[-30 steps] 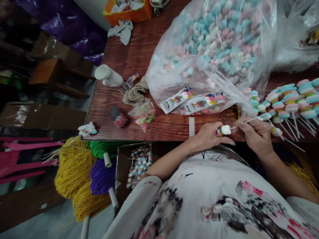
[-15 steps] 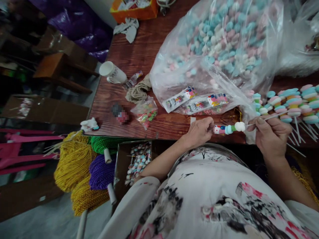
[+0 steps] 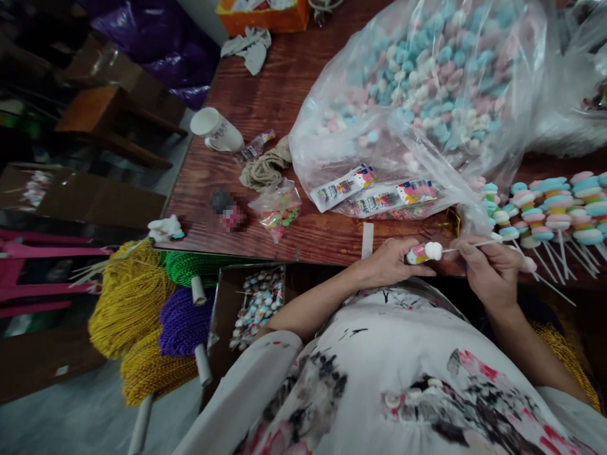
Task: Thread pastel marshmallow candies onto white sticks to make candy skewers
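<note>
My left hand (image 3: 391, 260) is closed around a small printed wrapper (image 3: 415, 255) near the table's front edge. Out of the wrapper's right end pokes a white marshmallow (image 3: 433, 251) on a thin white stick (image 3: 449, 250). The rest of that marshmallow skewer is hidden in the wrapper and behind my fingers. My right hand (image 3: 493, 268) pinches the stick between thumb and fingers, a short way right of the marshmallow. Just beyond it lie several pastel marshmallow skewers (image 3: 557, 205), their sticks pointing toward me.
A large clear bag of marshmallows (image 3: 427, 82) covers much of the table (image 3: 265, 95). Printed wrappers (image 3: 344, 188), a small candy bag (image 3: 279, 212), a cloth (image 3: 268, 165) and a mug (image 3: 217, 131) lie left. Below stands a box of wrapped sweets (image 3: 215, 316), beside coloured cord bundles (image 3: 128, 303).
My right hand has moved left, toward my left hand. The skewer has slid deeper into the wrapper, so its coloured pieces no longer show between my hands. The view has shifted slightly.
</note>
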The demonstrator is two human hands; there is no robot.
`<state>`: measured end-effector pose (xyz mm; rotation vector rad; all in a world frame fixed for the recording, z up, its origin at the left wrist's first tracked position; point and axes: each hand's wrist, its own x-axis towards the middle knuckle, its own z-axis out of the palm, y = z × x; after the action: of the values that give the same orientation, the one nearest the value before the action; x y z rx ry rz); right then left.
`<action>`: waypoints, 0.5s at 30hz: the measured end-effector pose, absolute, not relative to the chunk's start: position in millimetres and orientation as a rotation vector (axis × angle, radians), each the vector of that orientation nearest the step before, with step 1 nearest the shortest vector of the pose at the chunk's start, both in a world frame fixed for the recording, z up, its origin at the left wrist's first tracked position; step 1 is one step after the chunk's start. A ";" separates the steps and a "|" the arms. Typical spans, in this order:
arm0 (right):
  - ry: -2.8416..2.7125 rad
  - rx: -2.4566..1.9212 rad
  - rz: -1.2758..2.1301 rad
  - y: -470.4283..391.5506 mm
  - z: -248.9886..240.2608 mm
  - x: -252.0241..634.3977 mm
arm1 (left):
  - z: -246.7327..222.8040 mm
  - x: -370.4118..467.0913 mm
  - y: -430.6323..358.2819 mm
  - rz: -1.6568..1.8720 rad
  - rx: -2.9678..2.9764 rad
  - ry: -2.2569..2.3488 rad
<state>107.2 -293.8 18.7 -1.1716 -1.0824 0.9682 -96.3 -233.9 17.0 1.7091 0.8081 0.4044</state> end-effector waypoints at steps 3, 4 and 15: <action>-1.290 -1.180 0.932 -290.8 19.3 106.4 | 17.7 -92.7 -232.4 0.374 1.680 0.779; -1.330 -1.179 0.948 -289.6 20.0 104.3 | 17.8 -91.2 -232.2 0.369 1.674 0.778; -1.285 -1.211 0.986 -276.5 29.1 100.0 | 23.7 -81.2 -233.0 0.406 1.669 0.814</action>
<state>100.0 -276.5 29.1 -1.2106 -1.2855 0.9862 -81.2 -233.0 23.7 1.6686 0.8136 0.4057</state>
